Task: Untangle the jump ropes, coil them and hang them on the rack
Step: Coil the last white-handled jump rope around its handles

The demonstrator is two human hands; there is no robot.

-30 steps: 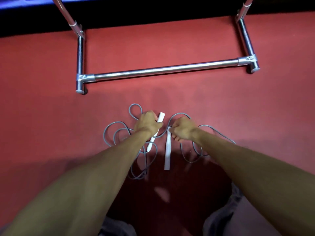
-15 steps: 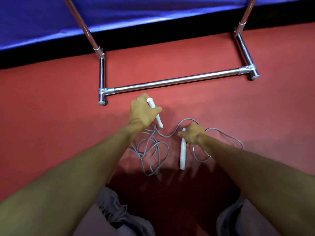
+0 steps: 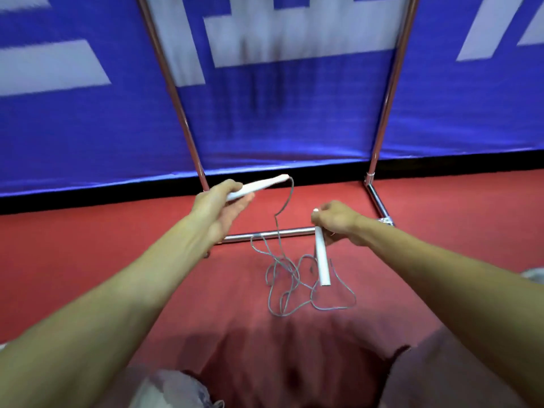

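Rope (image 3: 291, 273): we see grey cord hanging in tangled loops between both hands, over the red floor (image 3: 88, 275).
Left hand (image 3: 219, 207): fingers curled round a white handle (image 3: 259, 186), cord leaving its far tip.
Right hand (image 3: 335, 220): fingers pinch the top of the second handle (image 3: 322, 260), which hangs down.
Rack (image 3: 294, 232): we see its chrome base bar behind the loops, posts rising before a blue banner (image 3: 294, 113).
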